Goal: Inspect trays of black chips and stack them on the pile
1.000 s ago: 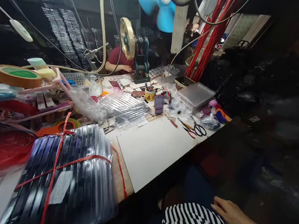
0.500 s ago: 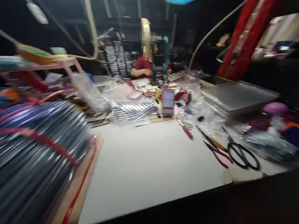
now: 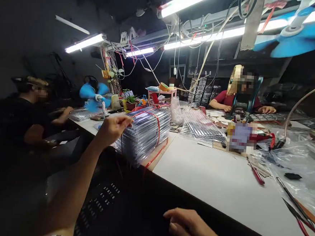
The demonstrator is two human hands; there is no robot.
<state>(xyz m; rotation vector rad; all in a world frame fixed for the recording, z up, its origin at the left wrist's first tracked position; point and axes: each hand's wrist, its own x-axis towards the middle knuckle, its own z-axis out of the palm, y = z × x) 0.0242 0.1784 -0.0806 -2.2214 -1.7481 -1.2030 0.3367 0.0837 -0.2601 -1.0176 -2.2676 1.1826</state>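
Observation:
My left hand (image 3: 113, 129) is raised at the near end of a strapped bundle of clear plastic sheets or sleeves (image 3: 145, 135). Its fingers are pressed together; anything between them is too small or hidden to make out. Whether it touches the bundle I cannot tell. Red straps (image 3: 159, 129) run around the bundle, which lies on brown board at the table's left. Lower down, my right hand (image 3: 193, 226) hovers before the table's front edge, fingers loosely bent and thumb apart, with nothing in it.
On the white table (image 3: 207, 175) lie a red-handled tool (image 3: 256, 171), pliers (image 3: 302, 225), clear plastic film (image 3: 305, 160) and a stack of clear strips (image 3: 202, 124). Small blue fans (image 3: 95, 97) stand or hang nearby. One co-worker (image 3: 226, 97) sits opposite, another (image 3: 31, 112) at left.
My view has swung left and up, bringing lamps, fans and a second co-worker into sight. Both my hands have come into view. The bundle now appears nearer the middle.

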